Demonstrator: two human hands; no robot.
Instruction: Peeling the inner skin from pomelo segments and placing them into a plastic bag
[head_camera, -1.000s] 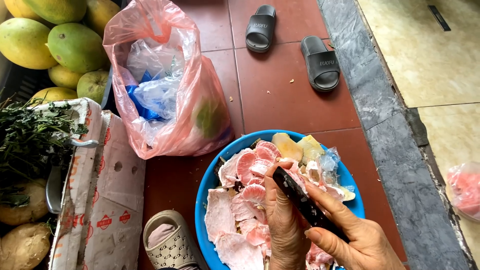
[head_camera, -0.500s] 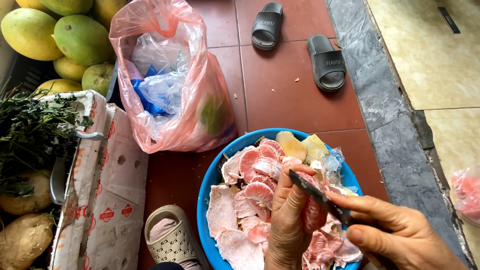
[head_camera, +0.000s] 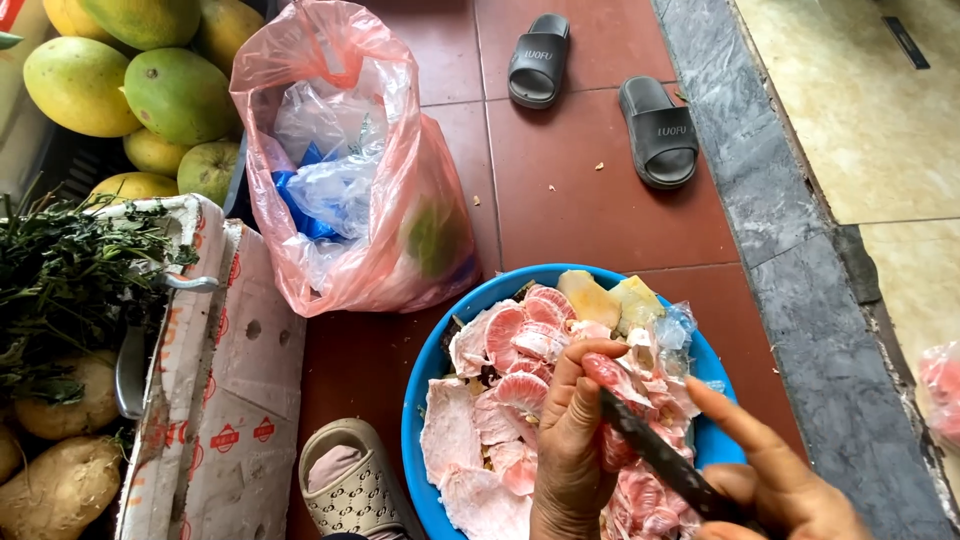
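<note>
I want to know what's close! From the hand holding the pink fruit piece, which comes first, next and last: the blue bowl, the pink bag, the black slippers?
From the left hand:
1. Blue bowl, right beneath it.
2. Pink bag, up and to the left.
3. Black slippers, at the top, farthest.

pink plastic bag (head_camera: 345, 180) | upper centre, open | white carton (head_camera: 225, 400) left (red marks)

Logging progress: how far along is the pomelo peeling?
Done: pink peeled segments and peel scraps fill the blue bowl. In hand: the left hand holds one pink segment while the right hand works a knife against it. Left: that segment's skin; any unpeeled fruit beyond it is not visible.
</note>
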